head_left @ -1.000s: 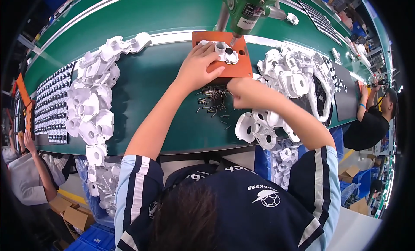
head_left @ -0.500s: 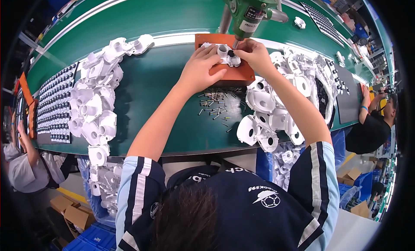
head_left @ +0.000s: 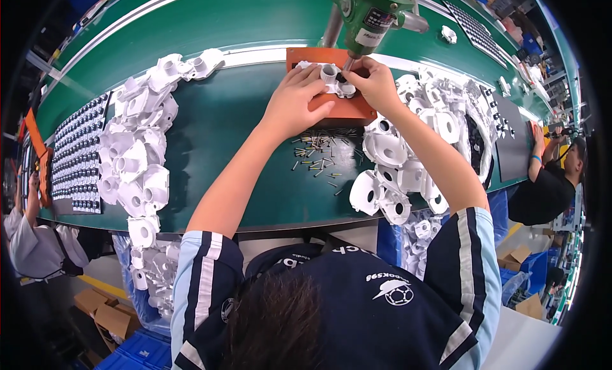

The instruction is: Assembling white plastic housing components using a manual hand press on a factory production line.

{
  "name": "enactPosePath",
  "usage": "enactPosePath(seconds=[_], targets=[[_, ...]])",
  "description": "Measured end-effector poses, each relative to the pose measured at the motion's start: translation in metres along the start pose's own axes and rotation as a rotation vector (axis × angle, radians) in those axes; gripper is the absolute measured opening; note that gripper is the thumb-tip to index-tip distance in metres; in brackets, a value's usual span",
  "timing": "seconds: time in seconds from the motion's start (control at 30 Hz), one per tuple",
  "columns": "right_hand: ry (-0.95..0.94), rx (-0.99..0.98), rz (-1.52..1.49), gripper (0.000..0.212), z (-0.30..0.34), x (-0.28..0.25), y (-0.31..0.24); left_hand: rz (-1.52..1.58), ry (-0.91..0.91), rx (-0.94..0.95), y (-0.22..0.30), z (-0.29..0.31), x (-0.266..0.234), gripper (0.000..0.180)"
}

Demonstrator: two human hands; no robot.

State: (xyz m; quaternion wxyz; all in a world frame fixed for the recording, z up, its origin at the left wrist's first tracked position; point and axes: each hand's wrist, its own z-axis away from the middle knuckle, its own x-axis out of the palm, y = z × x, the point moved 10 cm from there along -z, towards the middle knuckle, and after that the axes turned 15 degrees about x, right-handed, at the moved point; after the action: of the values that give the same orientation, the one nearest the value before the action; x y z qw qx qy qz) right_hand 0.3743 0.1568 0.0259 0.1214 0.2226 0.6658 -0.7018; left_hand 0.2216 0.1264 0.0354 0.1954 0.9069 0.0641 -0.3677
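A white plastic housing (head_left: 329, 73) with a round upright tube lies on an orange fixture block (head_left: 349, 111). My left hand (head_left: 294, 103) rests over the housing's left side, fingers stretched out and thumb spread toward the block's front. At the housing's right side, my right hand (head_left: 376, 84) has thumb and index finger pinched close to the metal tip of a green press-like machine (head_left: 364, 27). What the pinch holds, if anything, is hidden. A small black part (head_left: 340, 77) shows beside the thumb.
Loose screws (head_left: 319, 154) lie before the block. White housings are heaped at left (head_left: 132, 162) and right (head_left: 389, 152). A tray of small black-and-white parts (head_left: 81, 150) stands far left. Co-workers are at both sides; blue-lined bins (head_left: 417, 242) stand below the table edge.
My right thumb and fingers have shifted slightly at the machine's tip, covering more of the black part. My left hand keeps its place. The co-worker at left has moved an arm.
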Motion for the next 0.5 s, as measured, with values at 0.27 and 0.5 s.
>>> enactPosePath(seconds=[0.27,0.5], targets=[[-0.047,-0.246,0.267,0.023,0.021,-0.006,-0.022,-0.018,-0.013,0.001,0.001,0.000,0.001,0.032],[-0.032,-0.388,0.554,0.036,0.047,0.004,-0.041,-0.030,-0.014,0.030,0.004,-0.003,-0.001,0.030]])
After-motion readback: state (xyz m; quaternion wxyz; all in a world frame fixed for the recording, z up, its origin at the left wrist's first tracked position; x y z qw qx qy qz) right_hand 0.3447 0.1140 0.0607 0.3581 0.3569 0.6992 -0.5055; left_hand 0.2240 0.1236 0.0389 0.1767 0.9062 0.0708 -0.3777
